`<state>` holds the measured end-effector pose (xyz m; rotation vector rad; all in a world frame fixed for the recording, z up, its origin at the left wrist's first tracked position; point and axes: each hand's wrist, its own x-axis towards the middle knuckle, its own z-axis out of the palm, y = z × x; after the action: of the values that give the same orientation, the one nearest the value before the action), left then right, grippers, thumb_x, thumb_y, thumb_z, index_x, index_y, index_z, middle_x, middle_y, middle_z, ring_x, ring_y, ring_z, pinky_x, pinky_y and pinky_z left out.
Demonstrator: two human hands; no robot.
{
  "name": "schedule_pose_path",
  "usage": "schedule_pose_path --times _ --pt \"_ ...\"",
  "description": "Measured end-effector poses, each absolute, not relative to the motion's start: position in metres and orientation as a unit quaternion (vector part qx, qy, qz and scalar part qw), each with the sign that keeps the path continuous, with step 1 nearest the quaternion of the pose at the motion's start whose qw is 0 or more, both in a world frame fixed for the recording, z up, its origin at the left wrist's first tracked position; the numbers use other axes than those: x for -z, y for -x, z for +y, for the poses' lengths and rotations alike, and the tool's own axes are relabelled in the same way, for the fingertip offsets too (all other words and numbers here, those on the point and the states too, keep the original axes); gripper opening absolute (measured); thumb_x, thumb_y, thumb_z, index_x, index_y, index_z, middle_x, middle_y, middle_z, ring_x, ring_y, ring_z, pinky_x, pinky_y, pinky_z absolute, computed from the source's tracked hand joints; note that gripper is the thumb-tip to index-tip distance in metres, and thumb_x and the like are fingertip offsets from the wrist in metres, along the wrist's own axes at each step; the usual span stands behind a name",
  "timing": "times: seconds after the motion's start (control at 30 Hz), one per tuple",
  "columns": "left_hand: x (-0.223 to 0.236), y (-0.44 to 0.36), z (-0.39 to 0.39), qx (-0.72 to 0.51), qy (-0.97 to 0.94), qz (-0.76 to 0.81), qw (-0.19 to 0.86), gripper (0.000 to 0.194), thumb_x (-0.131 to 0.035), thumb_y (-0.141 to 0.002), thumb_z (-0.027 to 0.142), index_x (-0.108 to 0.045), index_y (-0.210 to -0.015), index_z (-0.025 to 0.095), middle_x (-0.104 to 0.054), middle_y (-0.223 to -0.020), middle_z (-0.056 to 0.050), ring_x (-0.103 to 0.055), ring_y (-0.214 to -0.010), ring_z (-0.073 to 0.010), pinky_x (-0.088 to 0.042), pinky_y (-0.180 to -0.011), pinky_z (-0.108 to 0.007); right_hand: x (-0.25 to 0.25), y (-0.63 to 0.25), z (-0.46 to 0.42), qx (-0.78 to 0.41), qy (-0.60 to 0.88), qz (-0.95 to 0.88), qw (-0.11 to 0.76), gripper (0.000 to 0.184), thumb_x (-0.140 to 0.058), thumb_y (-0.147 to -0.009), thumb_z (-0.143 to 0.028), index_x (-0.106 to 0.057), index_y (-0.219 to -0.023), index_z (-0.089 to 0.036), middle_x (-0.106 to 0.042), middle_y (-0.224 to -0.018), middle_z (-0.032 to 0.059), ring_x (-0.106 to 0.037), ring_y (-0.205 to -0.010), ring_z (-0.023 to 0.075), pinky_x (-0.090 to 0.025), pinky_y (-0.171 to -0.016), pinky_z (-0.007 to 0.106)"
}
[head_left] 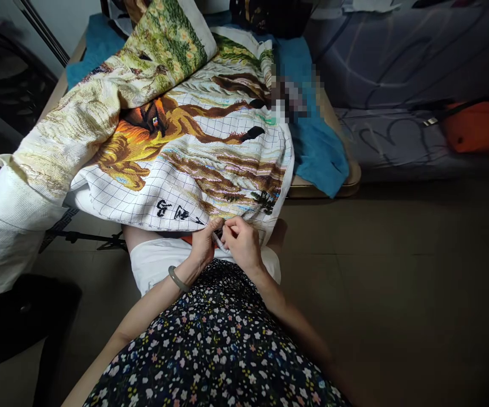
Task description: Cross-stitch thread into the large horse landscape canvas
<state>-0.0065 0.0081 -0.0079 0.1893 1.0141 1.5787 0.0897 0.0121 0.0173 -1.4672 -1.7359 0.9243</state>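
Quietly, I am looking down through a head-worn camera at a large embroidered cloth (223, 127), which is stretching from the wearer's knees onto a teal cover (323, 155) over a flat surface (349, 182). The left hand (203, 244) is pinching the cloth's near edge between thumb and fingers. Just to its right, the right hand (243, 242) is pressing thumb and fingertips together at that edge; the detail is too small for me to tell what they are holding. Brown and gold stitching is filling much of the white gridded fabric, and dark characters (180, 213) are standing near the left hand. A rolled section (72, 127) is bulging along the left side. A grey bangle (178, 279) is circling the left wrist. On the far right, an orange bag (481, 129) is sitting against grey patterned fabric (384, 133).
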Motion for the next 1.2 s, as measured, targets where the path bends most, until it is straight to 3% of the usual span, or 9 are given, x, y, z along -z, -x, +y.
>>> schedule_pose_path --times 0.2,0.63,0.77,0.87,1.0,1.07,1.2 --pt "0.006 0.008 0.013 -0.663 -0.064 0.473 0.577 0.030 -0.082 -0.051 0.024 -0.063 -0.072 0.014 -0.059 -0.066 0.002 -0.054 -0.064 -0.0115 -0.044 -0.072 -0.029 -0.001 -0.088 0.010 -0.441 0.544 -0.593 0.397 0.013 -0.057 -0.078 -0.029 -0.058 -0.072 -0.018 -0.064 -0.066 0.0015 -0.059 -0.059 0.0134 -0.047 -0.056 0.024" --pt "0.001 0.006 0.016 -0.665 -0.073 0.485 0.563 0.025 -0.078 -0.055 0.023 -0.062 -0.072 0.015 -0.058 -0.066 0.002 -0.053 -0.059 -0.0104 -0.043 -0.066 -0.027 0.005 -0.083 0.006 -0.428 0.556 -0.573 0.423 0.015 -0.057 -0.079 -0.032 -0.060 -0.076 -0.017 -0.064 -0.067 0.0021 -0.059 -0.058 0.0136 -0.050 -0.057 0.025" --pt "0.002 0.007 0.013 -0.656 -0.073 0.474 0.583 0.025 -0.079 -0.054 0.025 -0.062 -0.071 0.016 -0.058 -0.064 0.002 -0.054 -0.061 -0.0121 -0.043 -0.066 -0.028 0.000 -0.082 0.008 -0.450 0.566 -0.522 0.452 0.018 -0.060 -0.077 -0.031 -0.058 -0.089 -0.018 -0.063 -0.067 0.0002 -0.059 -0.054 0.0130 -0.051 -0.054 0.025" --pt "0.002 0.008 0.011 -0.660 -0.080 0.448 0.597 0.028 -0.081 -0.053 0.026 -0.064 -0.072 0.016 -0.062 -0.069 0.000 -0.059 -0.073 -0.0151 -0.045 -0.075 -0.030 -0.008 -0.082 0.013 -0.440 0.549 -0.565 0.430 0.028 -0.056 -0.079 -0.025 -0.056 -0.107 -0.019 -0.062 -0.067 -0.0016 -0.061 -0.055 0.0125 -0.051 -0.057 0.024" --pt "0.005 0.010 0.009 -0.655 -0.082 0.438 0.611 0.027 -0.082 -0.053 0.027 -0.066 -0.070 0.015 -0.064 -0.069 -0.002 -0.062 -0.078 -0.0174 -0.045 -0.084 -0.034 -0.025 -0.082 0.021 -0.416 0.532 -0.638 0.369 0.012 -0.049 -0.085 -0.026 -0.059 -0.088 -0.020 -0.063 -0.067 0.0000 -0.062 -0.055 0.0117 -0.049 -0.056 0.023" --pt "0.007 0.010 0.010 -0.662 -0.088 0.431 0.607 0.028 -0.082 -0.054 0.026 -0.067 -0.075 0.015 -0.067 -0.074 -0.003 -0.063 -0.083 -0.0189 -0.045 -0.089 -0.036 -0.040 -0.091 0.026 -0.436 0.531 -0.604 0.405 0.013 -0.049 -0.086 -0.031 -0.055 -0.083 -0.020 -0.064 -0.068 0.0001 -0.061 -0.051 0.0112 -0.047 -0.048 0.022" --pt "0.012 0.010 0.011 -0.688 -0.075 0.419 0.588 0.046 -0.083 -0.052 0.022 -0.068 -0.095 0.016 -0.070 -0.094 -0.006 -0.061 -0.105 -0.0223 -0.039 -0.100 -0.039 -0.090 -0.156 0.037 -0.420 0.468 -0.486 0.607 0.013 -0.050 -0.087 -0.037 -0.047 -0.087 -0.025 -0.065 -0.077 0.0022 -0.053 -0.042 0.0096 -0.038 -0.035 0.021"
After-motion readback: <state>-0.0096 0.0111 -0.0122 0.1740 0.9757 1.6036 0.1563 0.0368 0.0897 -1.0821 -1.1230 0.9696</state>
